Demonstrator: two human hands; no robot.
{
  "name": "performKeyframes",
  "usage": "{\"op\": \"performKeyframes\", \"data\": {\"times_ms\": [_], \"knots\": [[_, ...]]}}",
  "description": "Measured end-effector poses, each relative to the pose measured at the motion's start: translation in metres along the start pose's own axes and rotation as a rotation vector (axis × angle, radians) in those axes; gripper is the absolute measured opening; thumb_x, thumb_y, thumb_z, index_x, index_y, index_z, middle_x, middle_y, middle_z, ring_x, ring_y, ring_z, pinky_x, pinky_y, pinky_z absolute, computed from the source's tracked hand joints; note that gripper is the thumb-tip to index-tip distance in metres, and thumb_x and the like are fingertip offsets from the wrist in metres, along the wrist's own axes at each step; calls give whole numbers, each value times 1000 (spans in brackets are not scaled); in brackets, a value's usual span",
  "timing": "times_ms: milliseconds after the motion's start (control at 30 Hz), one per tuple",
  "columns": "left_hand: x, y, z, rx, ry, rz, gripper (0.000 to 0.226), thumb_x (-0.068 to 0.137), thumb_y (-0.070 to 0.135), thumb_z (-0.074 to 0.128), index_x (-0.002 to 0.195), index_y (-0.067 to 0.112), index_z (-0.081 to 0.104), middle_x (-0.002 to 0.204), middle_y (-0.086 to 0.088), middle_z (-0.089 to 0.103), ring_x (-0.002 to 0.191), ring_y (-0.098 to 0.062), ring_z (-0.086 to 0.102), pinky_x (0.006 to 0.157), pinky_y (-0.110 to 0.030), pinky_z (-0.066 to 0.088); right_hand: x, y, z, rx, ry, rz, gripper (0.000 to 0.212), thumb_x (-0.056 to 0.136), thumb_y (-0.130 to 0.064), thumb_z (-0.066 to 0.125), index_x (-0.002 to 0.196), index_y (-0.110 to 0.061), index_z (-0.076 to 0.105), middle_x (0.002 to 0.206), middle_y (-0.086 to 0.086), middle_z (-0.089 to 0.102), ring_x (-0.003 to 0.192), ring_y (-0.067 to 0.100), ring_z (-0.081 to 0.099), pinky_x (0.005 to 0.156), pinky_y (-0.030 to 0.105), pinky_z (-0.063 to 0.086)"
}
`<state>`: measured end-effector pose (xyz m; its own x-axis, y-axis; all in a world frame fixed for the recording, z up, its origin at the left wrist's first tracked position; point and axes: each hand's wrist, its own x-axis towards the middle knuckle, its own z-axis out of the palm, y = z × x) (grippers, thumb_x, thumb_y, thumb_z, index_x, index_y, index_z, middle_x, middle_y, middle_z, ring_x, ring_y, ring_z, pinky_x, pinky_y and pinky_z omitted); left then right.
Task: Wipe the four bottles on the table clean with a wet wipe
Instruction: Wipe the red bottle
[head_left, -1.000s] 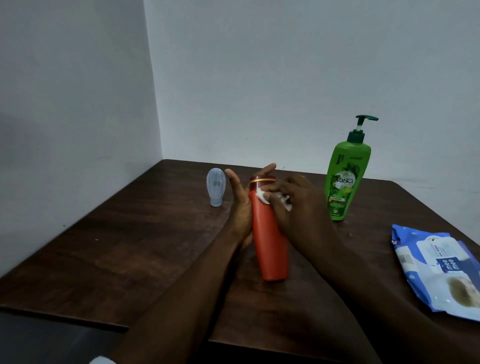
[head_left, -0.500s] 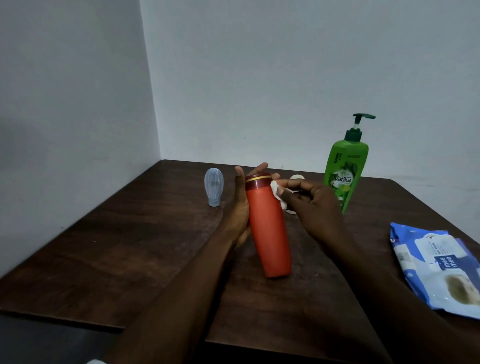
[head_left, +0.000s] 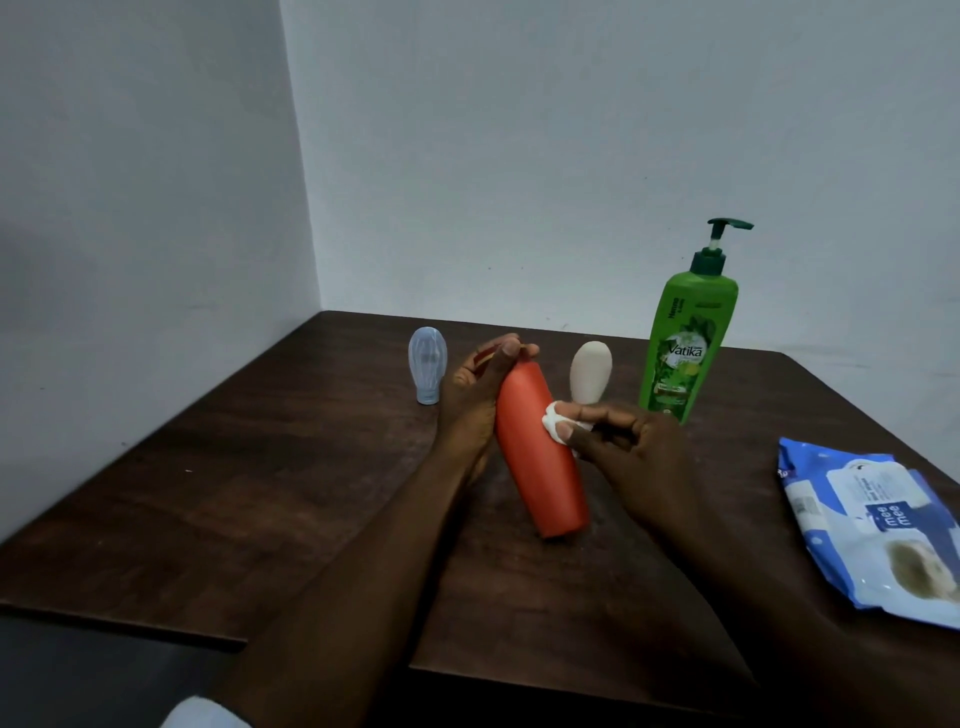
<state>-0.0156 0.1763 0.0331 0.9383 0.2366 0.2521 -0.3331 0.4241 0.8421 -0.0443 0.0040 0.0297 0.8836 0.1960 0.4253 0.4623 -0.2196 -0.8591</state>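
Note:
An orange bottle (head_left: 540, 457) leans to the left at the table's middle, its base resting on the wood. My left hand (head_left: 475, 395) grips its neck and cap from the left. My right hand (head_left: 623, 441) pinches a crumpled white wet wipe (head_left: 553, 418) and presses it on the bottle's right side, about a third of the way down. A small pale blue bottle (head_left: 427, 370) stands upside down at the back left. A small cream bottle (head_left: 589, 371) stands behind my right hand. A tall green pump bottle (head_left: 685, 338) stands at the back right.
A blue and white pack of wet wipes (head_left: 872, 525) lies flat at the table's right edge. The dark wooden table (head_left: 260, 493) sits in a corner, with walls at the left and behind. Its front edge has a step near my left forearm.
My right hand has slid the wipe from the cap down onto the bottle's right side. The bottle tilts further left, and the cream bottle behind has come into view.

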Motion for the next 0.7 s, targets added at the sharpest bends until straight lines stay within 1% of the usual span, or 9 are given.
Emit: {"op": "performKeyframes", "data": {"times_ms": [67, 133, 233, 300, 400, 533, 600, 633, 700], "knots": [[-1, 1, -1, 26, -1, 13, 47, 80, 35, 73, 118, 7, 67, 103, -6, 77, 97, -15, 69, 104, -51, 49, -16, 5, -4, 21, -35, 46, 25, 81, -26, 79, 106, -26, 78, 102, -11, 77, 97, 9, 72, 91, 40, 57], [0, 0, -1, 24, 8, 22, 47, 77, 37, 74, 114, 10, 68, 103, -7, 77, 97, -16, 69, 106, -56, 46, -33, 8, -9, 35, -74, 116, 26, 82, -26, 77, 108, -27, 76, 101, -12, 77, 95, 4, 72, 88, 26, 56], [1, -2, -2, 61, 21, 43, 37, 77, 39, 76, 106, 18, 73, 104, -8, 77, 99, -18, 69, 105, -59, 46, -53, 11, -14, 6, -94, 206, 30, 77, -43, 75, 105, -34, 76, 91, -14, 77, 85, -3, 71, 77, 13, 51], [0, -2, -1, 81, 30, 58, 32, 77, 39, 76, 103, 20, 74, 104, -7, 77, 100, -19, 69, 104, -58, 47, -59, 12, -15, -14, -93, 245, 31, 75, -48, 72, 103, -36, 76, 84, -13, 77, 73, -6, 69, 67, 9, 46], [-1, -2, 0, 74, 64, 64, 32, 84, 30, 74, 110, 11, 71, 99, -6, 77, 94, -15, 71, 99, -48, 53, -61, 10, -13, -48, -64, 244, 17, 83, -39, 73, 100, -38, 76, 81, -12, 77, 63, -10, 64, 56, 3, 41], [-3, -3, 4, 123, 79, 79, 38, 90, 26, 71, 121, 5, 63, 104, -7, 77, 98, -15, 71, 94, -39, 55, -58, 1, -8, -8, -9, 226, 16, 85, -30, 75, 100, -35, 76, 80, -16, 76, 62, -12, 65, 53, 0, 39], [-3, -6, 7, 172, 55, 83, 47, 90, 34, 71, 125, 7, 58, 109, -5, 76, 107, -18, 70, 97, -41, 54, -48, -3, -6, -2, 13, 180, 19, 84, -23, 77, 101, -32, 76, 85, -16, 76, 69, -11, 67, 60, 1, 43], [-4, -6, 8, 195, 39, 87, 50, 89, 39, 71, 125, 8, 58, 110, -4, 76, 108, -18, 69, 98, -43, 54, -41, -4, -4, -14, 30, 151, 20, 83, -22, 77, 101, -32, 77, 88, -15, 77, 76, -8, 69, 67, 7, 48], [-6, -6, 11, 220, 10, 96, 57, 84, 51, 71, 122, 11, 61, 112, -3, 75, 104, -17, 70, 93, -43, 55, -25, -5, -3, -57, 61, 99, 18, 83, -27, 79, 100, -32, 78, 92, -14, 77, 86, 0, 72, 79, 26, 58]]}}
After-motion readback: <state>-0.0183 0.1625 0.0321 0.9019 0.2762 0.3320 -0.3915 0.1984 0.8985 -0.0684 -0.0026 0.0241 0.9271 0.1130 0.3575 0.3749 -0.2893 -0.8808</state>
